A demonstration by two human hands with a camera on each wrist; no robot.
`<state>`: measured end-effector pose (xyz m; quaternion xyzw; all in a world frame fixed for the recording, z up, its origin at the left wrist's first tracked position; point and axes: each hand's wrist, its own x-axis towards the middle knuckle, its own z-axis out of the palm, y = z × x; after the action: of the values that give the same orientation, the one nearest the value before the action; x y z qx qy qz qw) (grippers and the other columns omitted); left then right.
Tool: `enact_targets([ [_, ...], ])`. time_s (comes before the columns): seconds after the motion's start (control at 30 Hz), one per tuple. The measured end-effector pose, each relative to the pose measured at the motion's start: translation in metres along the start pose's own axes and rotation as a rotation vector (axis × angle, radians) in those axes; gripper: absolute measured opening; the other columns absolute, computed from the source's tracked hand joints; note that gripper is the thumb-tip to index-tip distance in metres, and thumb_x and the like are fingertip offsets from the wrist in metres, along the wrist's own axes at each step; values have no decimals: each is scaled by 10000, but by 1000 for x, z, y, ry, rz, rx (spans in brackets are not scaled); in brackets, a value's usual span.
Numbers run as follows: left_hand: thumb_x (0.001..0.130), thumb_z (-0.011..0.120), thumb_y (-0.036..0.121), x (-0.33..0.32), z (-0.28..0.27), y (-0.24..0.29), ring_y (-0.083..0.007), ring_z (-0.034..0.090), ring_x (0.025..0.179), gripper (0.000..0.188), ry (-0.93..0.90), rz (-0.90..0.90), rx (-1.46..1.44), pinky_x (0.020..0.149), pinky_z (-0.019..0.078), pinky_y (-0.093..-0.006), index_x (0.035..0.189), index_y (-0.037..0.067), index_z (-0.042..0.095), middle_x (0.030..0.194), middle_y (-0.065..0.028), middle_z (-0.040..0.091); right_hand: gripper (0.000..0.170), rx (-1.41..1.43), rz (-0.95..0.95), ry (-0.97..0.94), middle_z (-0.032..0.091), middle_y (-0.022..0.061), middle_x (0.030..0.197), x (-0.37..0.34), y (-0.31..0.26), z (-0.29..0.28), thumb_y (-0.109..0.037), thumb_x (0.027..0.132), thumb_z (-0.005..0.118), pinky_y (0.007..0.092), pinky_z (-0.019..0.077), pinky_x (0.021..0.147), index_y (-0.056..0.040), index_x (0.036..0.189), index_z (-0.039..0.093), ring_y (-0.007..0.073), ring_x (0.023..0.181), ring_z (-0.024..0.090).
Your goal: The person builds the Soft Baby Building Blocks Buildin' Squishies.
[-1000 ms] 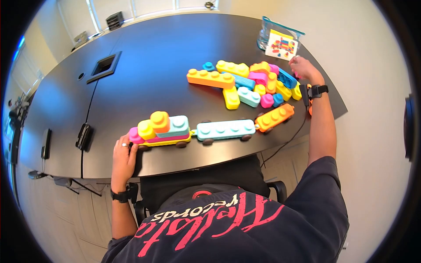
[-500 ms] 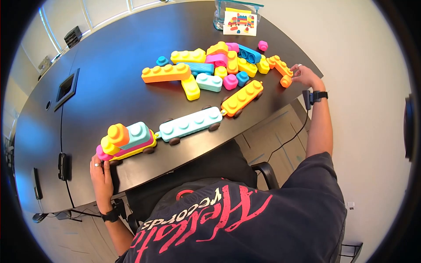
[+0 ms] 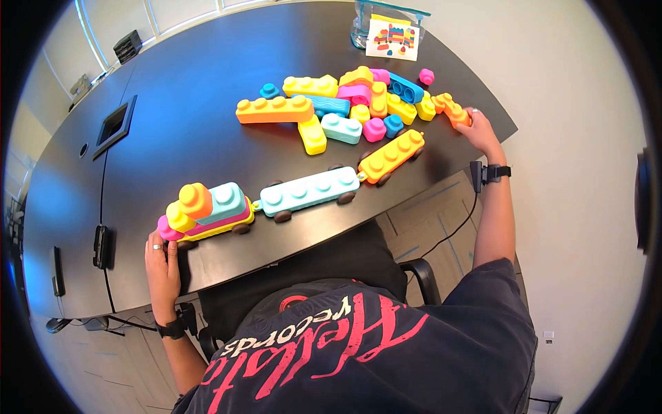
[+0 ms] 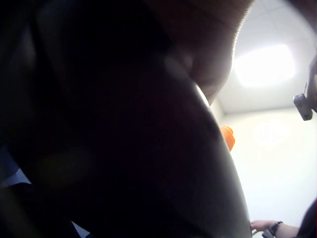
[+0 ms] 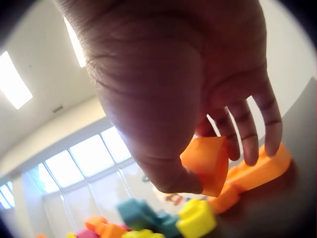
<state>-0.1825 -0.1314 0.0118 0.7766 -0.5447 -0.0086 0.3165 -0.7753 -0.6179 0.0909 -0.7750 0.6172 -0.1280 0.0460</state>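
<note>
Dark, glossy table (image 3: 186, 152), curved edge, seam across it, square cut-out (image 3: 114, 127) toward the left side. Pale wall (image 3: 586, 152) at right, tiled floor (image 3: 448, 221) below, black chair (image 3: 296, 276) at the near edge. Right wrist view adds windows (image 5: 81, 168) and ceiling lights; left wrist view is mostly dark, one bright ceiling light (image 4: 265, 64).

Train (image 3: 310, 190) lies along the near edge: yellow-based front car with pink, yellow, orange and light-blue blocks stacked on it, then a light-blue car, then an orange car, hooked in line. Loose blocks (image 3: 341, 128) piled beyond it in yellow, orange, pink and blue; one pink block (image 3: 427, 76) sits apart. Clear bag (image 3: 359, 31) at the far edge, picture card (image 3: 392, 40) leaning in front.

Left hand (image 3: 164, 265): open, fingers extended, at the front end of the train, fingertips up against the pink nose block (image 3: 167, 229). Ring on one finger, black strap on wrist. Grip there not visible in the wrist view.

Right hand (image 3: 480, 132): thumb and finger pinch an orange block (image 5: 207, 163), other fingers loosely bent downward. Long orange block (image 5: 262, 171) just beside it, near the table's right edge.
</note>
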Motion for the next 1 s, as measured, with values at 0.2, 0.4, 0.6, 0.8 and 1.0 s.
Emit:
enact_targets([
  [0.2, 1121, 511, 202, 1, -1, 3, -429, 580, 1187, 346, 27, 23, 4, 1031, 459, -482, 1391, -12, 550, 1257, -221, 614, 465, 670, -361, -214, 697, 29, 1193, -71, -146, -45, -170, 933, 824, 312, 542, 960, -57, 1336, 622, 134, 1152, 666],
  [0.4, 1064, 573, 130, 4, 0, -5, -444, 600, 1148, 336, 79, 119, -8, 1008, 474, -492, 1372, -4, 578, 1248, -223, 641, 539, 1051, -702, -411, 632, 46, 1336, -127, -237, -28, -97, 925, 803, 331, 522, 1019, -78, 1403, 554, 147, 1163, 657],
  [0.6, 1067, 580, 206, 2, -1, -5, -411, 600, 1157, 414, 60, 49, 22, 1014, 472, -488, 1445, 38, 565, 1265, -190, 649, 555, 763, -1075, -117, 691, 142, 1293, -173, -345, 14, -138, 938, 795, 402, 530, 1009, -94, 1447, 579, 303, 1151, 671],
  [0.8, 1095, 561, 205, 2, -4, -3, -405, 598, 1189, 389, 41, 21, 9, 1036, 474, -456, 1434, 17, 565, 1284, -185, 642, 486, 690, -1092, -34, 660, 169, 1291, -177, -399, 51, -238, 997, 723, 472, 504, 1026, -81, 1430, 566, 394, 1184, 630],
  [1.0, 1096, 551, 229, 1, 4, -5, -397, 602, 1147, 404, 75, 41, 8, 1010, 477, -482, 1455, 45, 566, 1278, -169, 651, 536, 713, -1071, -165, 657, 199, 1293, -171, -400, 65, -277, 1024, 666, 494, 520, 995, -115, 1507, 500, 405, 1161, 649],
])
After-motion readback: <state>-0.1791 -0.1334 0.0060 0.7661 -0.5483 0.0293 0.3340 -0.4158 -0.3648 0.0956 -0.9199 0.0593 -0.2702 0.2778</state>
